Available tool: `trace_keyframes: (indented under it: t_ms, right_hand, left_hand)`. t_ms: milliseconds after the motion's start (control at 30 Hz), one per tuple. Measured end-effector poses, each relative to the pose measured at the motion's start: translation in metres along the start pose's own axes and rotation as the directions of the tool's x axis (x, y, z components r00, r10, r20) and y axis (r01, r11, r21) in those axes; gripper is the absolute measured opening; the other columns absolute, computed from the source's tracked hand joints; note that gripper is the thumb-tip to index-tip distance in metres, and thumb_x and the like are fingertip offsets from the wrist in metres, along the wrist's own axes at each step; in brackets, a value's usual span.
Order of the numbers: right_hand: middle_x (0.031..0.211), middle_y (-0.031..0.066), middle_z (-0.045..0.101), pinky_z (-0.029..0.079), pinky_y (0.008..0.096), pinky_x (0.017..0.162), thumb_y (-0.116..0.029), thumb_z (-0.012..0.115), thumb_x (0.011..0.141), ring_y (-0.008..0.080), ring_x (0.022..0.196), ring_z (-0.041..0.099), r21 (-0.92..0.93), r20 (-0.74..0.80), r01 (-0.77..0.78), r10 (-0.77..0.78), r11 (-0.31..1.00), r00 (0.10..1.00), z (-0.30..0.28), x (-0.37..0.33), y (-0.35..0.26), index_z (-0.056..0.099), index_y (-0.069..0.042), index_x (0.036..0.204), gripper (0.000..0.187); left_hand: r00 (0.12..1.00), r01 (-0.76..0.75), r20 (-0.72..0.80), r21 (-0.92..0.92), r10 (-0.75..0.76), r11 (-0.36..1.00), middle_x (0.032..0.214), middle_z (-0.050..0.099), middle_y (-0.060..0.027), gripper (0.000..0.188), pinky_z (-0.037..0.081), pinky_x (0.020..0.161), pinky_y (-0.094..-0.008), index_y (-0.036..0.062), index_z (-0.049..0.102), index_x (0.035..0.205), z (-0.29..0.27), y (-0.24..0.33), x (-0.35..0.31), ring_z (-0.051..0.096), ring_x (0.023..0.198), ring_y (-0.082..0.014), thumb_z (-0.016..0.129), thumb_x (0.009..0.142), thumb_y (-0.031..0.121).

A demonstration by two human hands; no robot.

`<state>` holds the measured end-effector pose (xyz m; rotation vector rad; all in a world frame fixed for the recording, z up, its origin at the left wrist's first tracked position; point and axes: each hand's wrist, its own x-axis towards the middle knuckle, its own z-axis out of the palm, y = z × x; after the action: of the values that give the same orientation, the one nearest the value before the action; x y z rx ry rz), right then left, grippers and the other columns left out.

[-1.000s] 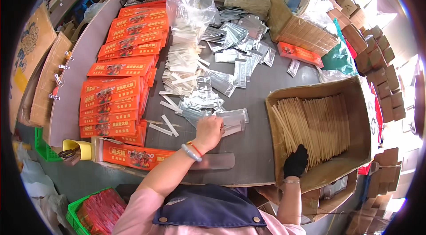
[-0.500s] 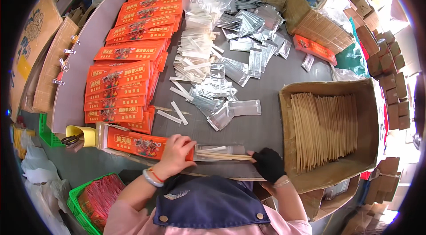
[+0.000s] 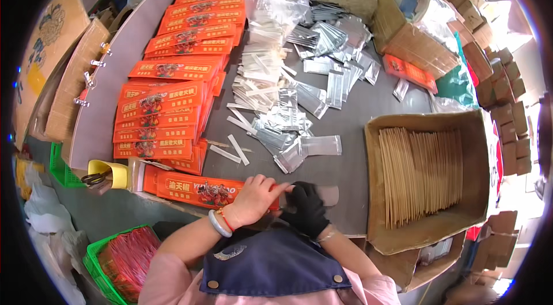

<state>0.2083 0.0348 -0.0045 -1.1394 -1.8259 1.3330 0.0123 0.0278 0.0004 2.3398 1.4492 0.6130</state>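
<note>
An orange printed chopstick packet lies along the near edge of the table, on top of another orange packet. My left hand grips its right end, fingers curled over it. At that same end my right hand, in a black fingerless glove, is curled with its fingertips against the left hand's. What the right fingers pinch is hidden. A clear plastic flap sticks out to the right from under the glove. No chopsticks show between the hands.
Orange packets lie stacked at left. White paper strips and silver sachets cover the middle. A cardboard box of wooden chopsticks stands at right. Scissors sit in a yellow holder; a green basket stands below.
My right hand has moved left to meet my left hand. The chopsticks that stuck out of the packet are out of sight. The packet and left hand have shifted right.
</note>
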Motion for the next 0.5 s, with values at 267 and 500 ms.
trace_keyframes:
  t_ms: [267,500]
  right_hand:
    - [0.101,0.0086,0.06,0.042,0.0439,0.081,-0.045,0.084,0.059,0.0314,0.095,0.058,-0.755,-0.068,0.026,-0.117,0.656,0.991,-0.083,-0.017,-0.005,0.059,-0.011,0.107,0.064]
    - [0.095,0.009,0.061,0.041,0.0448,0.082,-0.038,0.087,0.055,0.0325,0.09,0.058,-0.783,-0.072,0.043,-0.158,0.621,0.985,-0.07,-0.019,-0.02,0.059,-0.01,0.104,0.062]
  left_hand:
    - [0.985,-0.152,0.097,0.093,0.143,0.984,0.097,0.057,-0.0127,0.019,0.048,0.082,-0.0466,0.0079,0.061,0.078,-0.141,-0.05,0.054,0.056,0.092,-0.0332,0.069,0.061,0.004]
    - [0.885,0.465,-0.075,0.087,-0.46,0.881,0.143,0.035,-0.0233,0.099,0.022,0.109,-0.0636,0.0038,0.044,0.14,-0.018,-0.018,-0.038,0.031,0.132,-0.0479,0.085,0.064,0.052]
